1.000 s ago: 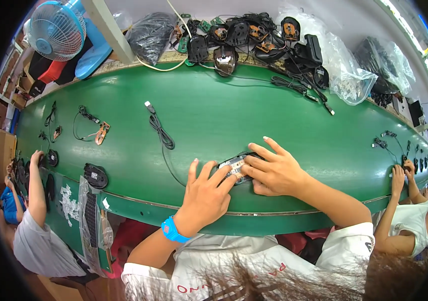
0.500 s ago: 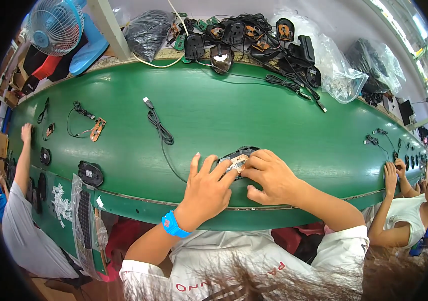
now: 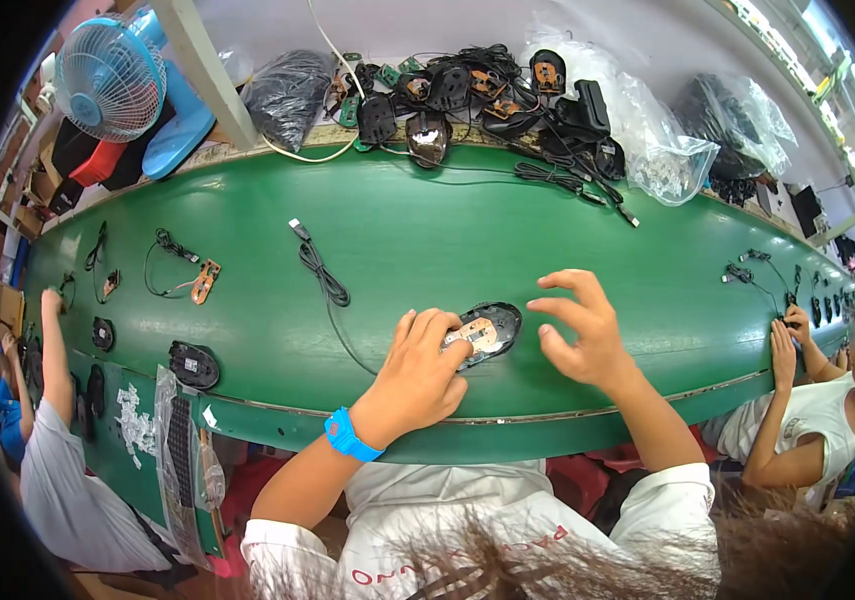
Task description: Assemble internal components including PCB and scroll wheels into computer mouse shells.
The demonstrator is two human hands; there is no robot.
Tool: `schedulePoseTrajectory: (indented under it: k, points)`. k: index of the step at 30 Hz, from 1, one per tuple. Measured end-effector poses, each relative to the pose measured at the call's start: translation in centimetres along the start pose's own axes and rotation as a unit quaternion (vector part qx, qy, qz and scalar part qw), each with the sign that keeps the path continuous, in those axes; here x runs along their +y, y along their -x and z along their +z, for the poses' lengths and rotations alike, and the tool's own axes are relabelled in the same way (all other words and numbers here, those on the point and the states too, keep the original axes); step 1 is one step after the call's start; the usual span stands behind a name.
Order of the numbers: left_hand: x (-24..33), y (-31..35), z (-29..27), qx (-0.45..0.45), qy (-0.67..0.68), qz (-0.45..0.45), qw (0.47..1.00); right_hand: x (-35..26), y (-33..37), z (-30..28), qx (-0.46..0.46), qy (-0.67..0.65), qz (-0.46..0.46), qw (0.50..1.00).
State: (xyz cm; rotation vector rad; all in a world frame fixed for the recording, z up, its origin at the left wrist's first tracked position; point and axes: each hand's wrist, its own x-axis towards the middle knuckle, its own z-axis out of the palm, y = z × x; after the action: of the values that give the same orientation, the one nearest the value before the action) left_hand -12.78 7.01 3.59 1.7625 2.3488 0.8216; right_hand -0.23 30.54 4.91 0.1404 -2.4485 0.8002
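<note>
Board in shell, still uncovered.
Mid-frame, my left hand touches them, grip unclear; right hand wide, empty.

Your right hand has come off the open black mouse base; a second ago its fingers were pressed into it, and half a second ago they were pinched at its right end. Now that hand hangs apart to the right, fingers spread and curled, so the base's right rim shows uncovered. The fingers of your left hand, splayed earlier, have drawn closer together. At far left, the co-worker's hand has moved farther from the small black mouse part than a second ago.
</note>
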Motion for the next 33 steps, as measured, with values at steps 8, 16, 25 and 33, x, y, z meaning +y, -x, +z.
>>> schedulePoseTrajectory:
  k: [8,16,25,33]
  points:
    - [0.5,-0.5,-1.9,0.026,0.025,0.026,0.999,2.9,2.9,0.6,0.059,-0.003,0.072,0.996]
    - [-1.6,5.9,-7.1,0.06,-0.064,-0.13,0.988,3.1,0.3,-0.9,-0.057,-0.002,0.013,0.998]
    - [-12.5,4.2,-9.8,0.16,-0.203,-0.144,0.955,4.2,0.3,0.4,-0.018,-0.014,0.029,0.999]
    - [-5.8,4.6,-8.5,0.218,-0.066,-0.172,0.958,17.9,-6.1,-4.4,0.163,0.056,0.21,0.962]
